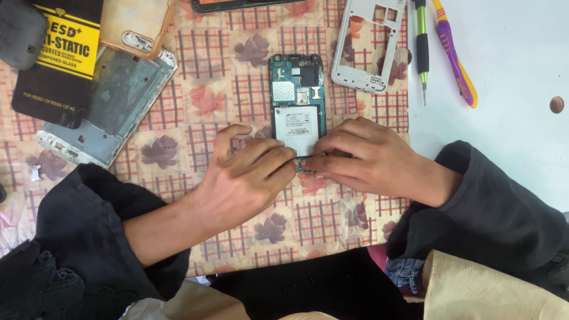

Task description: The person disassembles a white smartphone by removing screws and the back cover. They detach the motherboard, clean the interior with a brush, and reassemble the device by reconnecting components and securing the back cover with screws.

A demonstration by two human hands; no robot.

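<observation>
Both hands are meeting at the near end of one opened phone, which is lying back-up in the middle of the table: the left hand and the right hand are pinching its bottom edge, fingertips almost touching. Two bare phone frames are lying around it, a grey one far left and a white one far right. Two tools, a green-tipped screwdriver and a purple-yellow pry tool, are resting far right.

A flat black package with a yellow label panel lies at the bench's upper left. A white rectangular label covers the opened phone's battery, mid-bench. A dark screen edge shows at top.
</observation>
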